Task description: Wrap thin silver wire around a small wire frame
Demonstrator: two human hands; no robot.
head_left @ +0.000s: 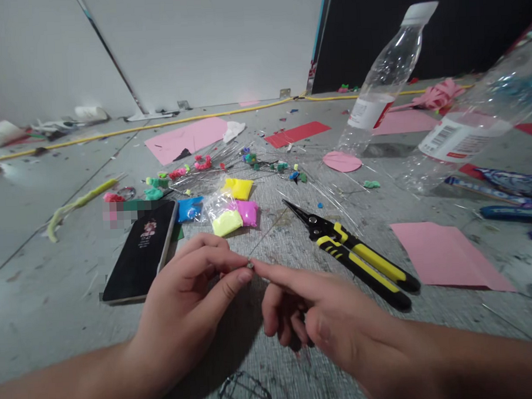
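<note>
My left hand (189, 309) pinches a tiny dark piece (250, 265) between thumb and forefinger, and a thin wire (267, 233) slants up and away from it. The stretched forefinger of my right hand (315, 312) touches the same piece from the right; its other fingers are curled and its thumb stands apart. Beyond my right hand lie black and yellow pliers (360, 254), their jaws slightly toward the back left. A dark wire mesh shape (244, 393) shows at the bottom edge, partly cut off.
A phone (145, 249) lies left, beside blue (190, 209), yellow (238, 188) and magenta (248, 212) packets. Two plastic bottles (370, 109) (461, 133) stand tilted in view at right. Pink paper (449, 253) and scattered wires (322, 188) lie around.
</note>
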